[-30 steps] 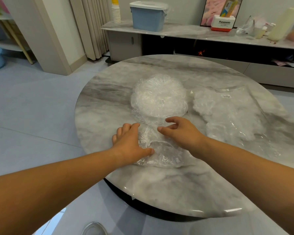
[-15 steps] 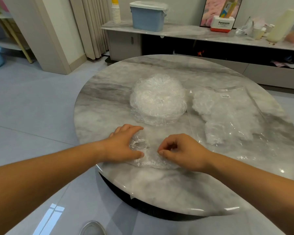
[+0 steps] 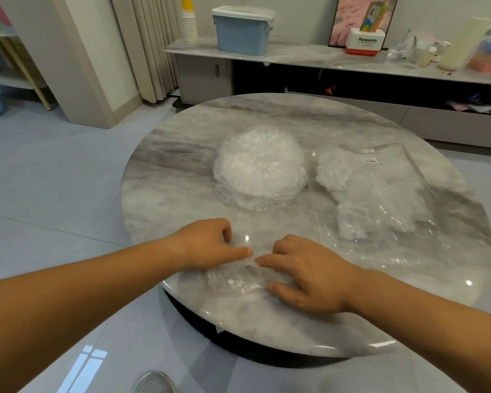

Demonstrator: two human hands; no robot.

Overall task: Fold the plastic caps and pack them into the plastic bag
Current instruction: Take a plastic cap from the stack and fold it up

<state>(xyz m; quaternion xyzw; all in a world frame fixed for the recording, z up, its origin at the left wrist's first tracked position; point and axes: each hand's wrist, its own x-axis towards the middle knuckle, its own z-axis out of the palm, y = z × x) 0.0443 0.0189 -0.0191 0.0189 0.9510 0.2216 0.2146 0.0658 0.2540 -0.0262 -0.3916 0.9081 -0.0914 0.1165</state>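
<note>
A crumpled clear plastic cap [image 3: 238, 279] lies near the front edge of the round marble table [image 3: 167, 180]. My left hand [image 3: 207, 245] pinches its far left edge, fingers curled. My right hand [image 3: 304, 273] grips its right side, thumb low and forefinger stretched toward the left hand. A round stack of clear caps [image 3: 260, 165] sits in the table's middle. To its right lies the clear plastic bag [image 3: 380, 191] with folded caps inside and a white label near its far end.
Behind the table runs a low marble sideboard [image 3: 309, 56] with a blue lidded bin [image 3: 243, 29], paper cups [image 3: 189, 24], a Panasonic box [image 3: 366, 42] and bottles. A pillar and curtain stand at the left. The floor is glossy tile.
Both hands have drawn the cap toward the table's front edge and bunched it smaller. The right hand has shifted from a pinch beside it to a grip across its right side.
</note>
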